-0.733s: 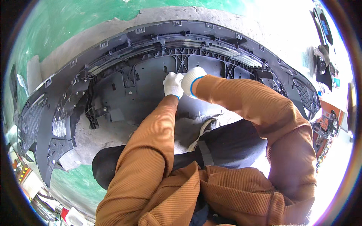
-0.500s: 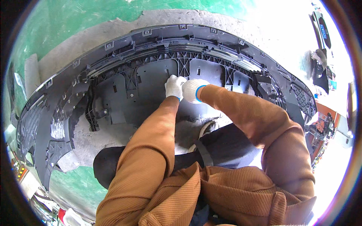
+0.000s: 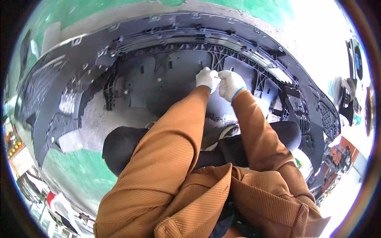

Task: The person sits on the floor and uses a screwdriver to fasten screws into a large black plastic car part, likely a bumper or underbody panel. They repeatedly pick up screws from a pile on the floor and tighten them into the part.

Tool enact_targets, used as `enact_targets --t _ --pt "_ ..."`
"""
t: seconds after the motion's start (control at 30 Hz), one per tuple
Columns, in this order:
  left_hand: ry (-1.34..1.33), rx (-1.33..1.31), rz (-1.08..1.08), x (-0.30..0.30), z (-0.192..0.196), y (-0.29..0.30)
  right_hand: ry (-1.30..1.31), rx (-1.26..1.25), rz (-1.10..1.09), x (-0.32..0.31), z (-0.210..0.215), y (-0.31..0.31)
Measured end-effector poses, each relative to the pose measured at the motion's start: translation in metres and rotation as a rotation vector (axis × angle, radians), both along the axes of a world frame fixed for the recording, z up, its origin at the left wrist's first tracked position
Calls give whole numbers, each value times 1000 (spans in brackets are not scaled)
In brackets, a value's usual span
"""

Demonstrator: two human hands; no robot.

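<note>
A large black plastic car bumper (image 3: pixel 89 47) lies with its ribbed inner side up, curving around me. Over its middle panel (image 3: pixel 174 85), just below a latticed rib, my two hands meet in white knit gloves. My left hand (image 3: pixel 207 80) is closed, fingertips pinched toward the right. Beside it, my right hand (image 3: pixel 231 86) is curled into a fist with its thumb side against the left fingers. A tiny thin thing seems to sit between them, too small and covered to name. Brown corduroy sleeves reach up from the lower edge.
My dark-trousered knees (image 3: pixel 122 144) bend close to the bumper's near side. Under it is a grey sheet (image 3: pixel 95 119) on a green floor (image 3: pixel 85 170). Car parts stand at the far right, near an orange-brown cabinet (image 3: pixel 341 152). Assorted items lie at the lower left.
The view has shifted, so everything appears displaced. My right forearm has swung from a sideways reach to a steeper one, and the right hand has turned into a fist beside the left.
</note>
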State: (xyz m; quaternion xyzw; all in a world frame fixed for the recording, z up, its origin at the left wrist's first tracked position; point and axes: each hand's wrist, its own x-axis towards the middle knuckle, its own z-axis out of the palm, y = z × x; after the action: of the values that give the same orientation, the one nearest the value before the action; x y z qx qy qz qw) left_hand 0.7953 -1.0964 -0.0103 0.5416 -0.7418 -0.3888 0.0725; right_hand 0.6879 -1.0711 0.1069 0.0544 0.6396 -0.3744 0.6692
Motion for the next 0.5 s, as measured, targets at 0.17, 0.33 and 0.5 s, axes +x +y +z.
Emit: enact_targets --t 0.17,0.33,0.5 --pt "153 128 -63 30 17 -7 584 -674 1144 -16 15 -2" --pt "98 11 318 103 47 10 603 -300 1280 -9 9 -17" --pt "-159 -192 783 165 54 9 342 157 791 27 51 -35"
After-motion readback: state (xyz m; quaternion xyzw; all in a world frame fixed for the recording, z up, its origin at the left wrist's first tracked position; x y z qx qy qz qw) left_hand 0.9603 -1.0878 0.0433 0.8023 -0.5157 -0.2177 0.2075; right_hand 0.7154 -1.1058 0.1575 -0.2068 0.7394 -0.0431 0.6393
